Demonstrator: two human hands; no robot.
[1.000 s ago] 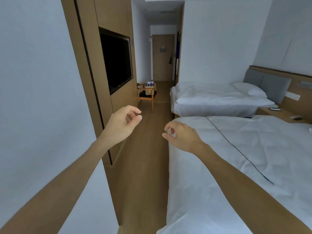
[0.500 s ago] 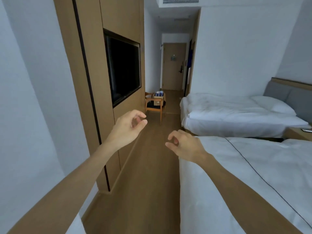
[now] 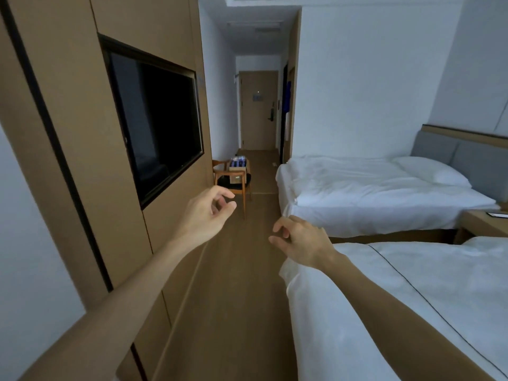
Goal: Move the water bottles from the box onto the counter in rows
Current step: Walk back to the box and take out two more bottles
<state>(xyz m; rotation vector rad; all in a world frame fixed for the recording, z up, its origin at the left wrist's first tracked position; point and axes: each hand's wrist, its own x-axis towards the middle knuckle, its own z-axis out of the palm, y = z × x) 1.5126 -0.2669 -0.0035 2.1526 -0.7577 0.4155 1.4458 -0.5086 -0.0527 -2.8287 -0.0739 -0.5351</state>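
ahead, chair (image 3: 233, 185) carries box (image 3: 238, 169) beside bed (image 3: 371, 193).

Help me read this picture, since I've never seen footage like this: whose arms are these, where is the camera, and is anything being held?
There is no machine here. A person wears a wide-angle camera on the head, so you see their own arms reaching forward. The left hand and right hand have loosely curled fingers and hold nothing. The room is a bedroom: a near bed on the right, a second bed behind it, a dark screen in the wooden wall on the left. Down the aisle, a cardboard box of bottles sits on a wooden chair. No counter is in view.
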